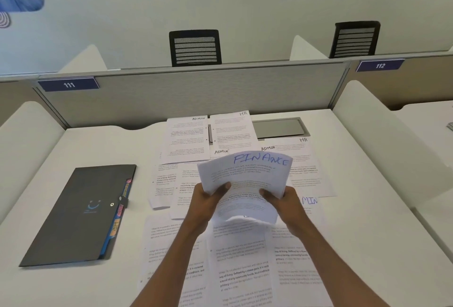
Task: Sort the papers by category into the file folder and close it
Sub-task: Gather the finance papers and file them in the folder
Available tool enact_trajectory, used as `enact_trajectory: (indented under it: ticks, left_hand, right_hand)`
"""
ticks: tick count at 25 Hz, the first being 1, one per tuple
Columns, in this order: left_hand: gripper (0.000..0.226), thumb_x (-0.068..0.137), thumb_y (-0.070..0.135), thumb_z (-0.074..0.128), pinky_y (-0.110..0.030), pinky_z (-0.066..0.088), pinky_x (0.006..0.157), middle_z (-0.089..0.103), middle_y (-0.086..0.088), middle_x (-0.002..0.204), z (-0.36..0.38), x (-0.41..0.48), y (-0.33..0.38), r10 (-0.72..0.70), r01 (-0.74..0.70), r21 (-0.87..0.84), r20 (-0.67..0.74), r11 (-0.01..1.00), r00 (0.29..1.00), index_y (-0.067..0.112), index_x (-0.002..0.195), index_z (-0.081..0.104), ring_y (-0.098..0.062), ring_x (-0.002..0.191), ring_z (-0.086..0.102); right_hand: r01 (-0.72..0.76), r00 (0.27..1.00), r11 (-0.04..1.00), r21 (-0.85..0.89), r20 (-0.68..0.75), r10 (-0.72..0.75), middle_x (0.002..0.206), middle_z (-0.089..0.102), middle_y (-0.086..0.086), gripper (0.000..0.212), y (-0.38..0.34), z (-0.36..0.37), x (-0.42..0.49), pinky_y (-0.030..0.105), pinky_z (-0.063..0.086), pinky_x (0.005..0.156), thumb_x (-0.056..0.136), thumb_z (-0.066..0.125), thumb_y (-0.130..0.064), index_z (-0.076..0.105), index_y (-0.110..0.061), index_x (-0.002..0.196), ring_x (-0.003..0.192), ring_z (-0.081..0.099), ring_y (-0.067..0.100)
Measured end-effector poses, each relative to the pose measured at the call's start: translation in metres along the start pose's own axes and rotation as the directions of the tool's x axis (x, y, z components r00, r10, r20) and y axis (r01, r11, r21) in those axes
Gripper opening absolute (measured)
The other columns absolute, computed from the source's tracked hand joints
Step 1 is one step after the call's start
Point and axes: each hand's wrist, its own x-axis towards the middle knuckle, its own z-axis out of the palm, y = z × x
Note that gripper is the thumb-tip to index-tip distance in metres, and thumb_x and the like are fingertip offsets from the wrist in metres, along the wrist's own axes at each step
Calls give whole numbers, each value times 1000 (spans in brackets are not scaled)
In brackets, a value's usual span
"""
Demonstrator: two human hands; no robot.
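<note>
I hold a small stack of printed sheets marked FINANCE above the desk, bowed upward between both hands. My left hand grips its lower left edge and my right hand grips its lower right edge. A dark grey file folder lies shut on the desk to the left, with coloured index tabs, one reading HR, sticking out along its right side. Loose papers marked ADMIN and HR are spread over the middle of the desk, and more sheets lie under my forearms.
A white desk is bounded by a grey partition at the back and white side dividers. A grey cable hatch sits behind the papers. Two black chairs stand beyond the partition.
</note>
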Motion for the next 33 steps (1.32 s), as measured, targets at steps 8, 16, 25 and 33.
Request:
enact_trajectory:
  ticks: [8, 16, 25, 33]
  left_hand:
    - [30, 96, 16, 77, -48, 65, 89, 80, -1, 117, 9, -7, -32, -63, 63, 65, -5, 996, 998, 22, 125, 74, -22, 107, 77]
    - [29, 96, 20, 76, -33, 63, 93, 80, -2, 121, -15, -8, -37, -181, 170, 180, 48, 969, 982, 11, 124, 76, -19, 109, 77]
    - [21, 94, 13, 78, -33, 64, 81, 82, -5, 110, -40, -40, -44, -221, 235, 100, -135, 967, 966, 9, 114, 79, -23, 102, 80]
    - [22, 102, 4, 58, -41, 64, 67, 81, -2, 86, -165, -48, -19, 13, 160, 361, -433, 919, 902, 16, 110, 74, -16, 70, 77]
  right_hand:
    - [-62, 990, 998, 7, -129, 62, 101, 80, -8, 28, 32, 10, -1, 23, 60, 73, 86, 82, -17, 73, -26, 111, 96, 74, 8]
    - [-134, 991, 987, 92, 1, 134, 114, 78, 4, 35, 21, -9, 11, 30, 62, 81, 89, 78, -17, 71, -11, 123, 104, 75, 21]
    - [-75, 993, 997, 3, 97, 75, 124, 74, -2, 41, 31, 11, 21, 46, 57, 100, 95, 72, -22, 64, -15, 134, 114, 71, 17]
    - [-98, 995, 995, -26, 34, 99, 115, 78, -4, 30, 43, 94, 14, 46, 58, 99, 96, 70, -17, 69, -14, 126, 107, 74, 16]
